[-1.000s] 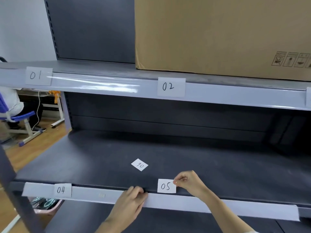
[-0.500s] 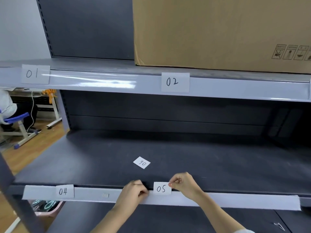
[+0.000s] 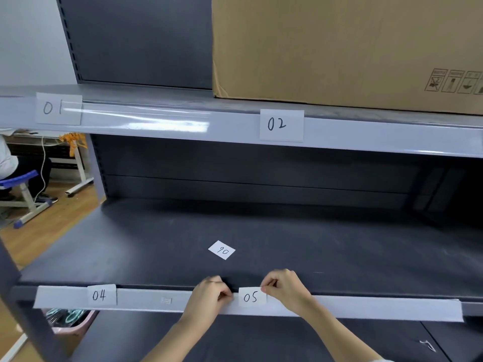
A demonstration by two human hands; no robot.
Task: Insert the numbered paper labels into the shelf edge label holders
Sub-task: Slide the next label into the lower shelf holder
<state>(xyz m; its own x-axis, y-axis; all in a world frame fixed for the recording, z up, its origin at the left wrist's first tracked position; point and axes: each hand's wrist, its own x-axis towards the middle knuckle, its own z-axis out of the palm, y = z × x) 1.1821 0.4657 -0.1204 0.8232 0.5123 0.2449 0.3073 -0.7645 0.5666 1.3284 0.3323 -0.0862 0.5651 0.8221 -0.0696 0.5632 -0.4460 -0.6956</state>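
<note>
A white paper label marked 05 (image 3: 251, 297) sits low in the clear label holder strip (image 3: 366, 308) on the middle shelf's front edge. My right hand (image 3: 286, 288) pinches its top right corner. My left hand (image 3: 209, 296) grips the strip's upper lip just left of the label. Label 04 (image 3: 100, 295) sits in the same strip further left. Labels 01 (image 3: 58, 108) and 02 (image 3: 281, 125) are in the upper shelf's strip. One loose label marked 06 (image 3: 222, 250) lies upside down on the dark shelf board.
A large cardboard box (image 3: 339, 48) stands on the upper shelf at right. A pink basket (image 3: 70, 321) sits under the shelf at lower left. A seated person (image 3: 10, 163) on a blue chair is at far left, on a wooden floor.
The 05 label has slid down from above the shelf edge into the strip. My left hand closed in on the strip beside it, and my right hand lowered with the label.
</note>
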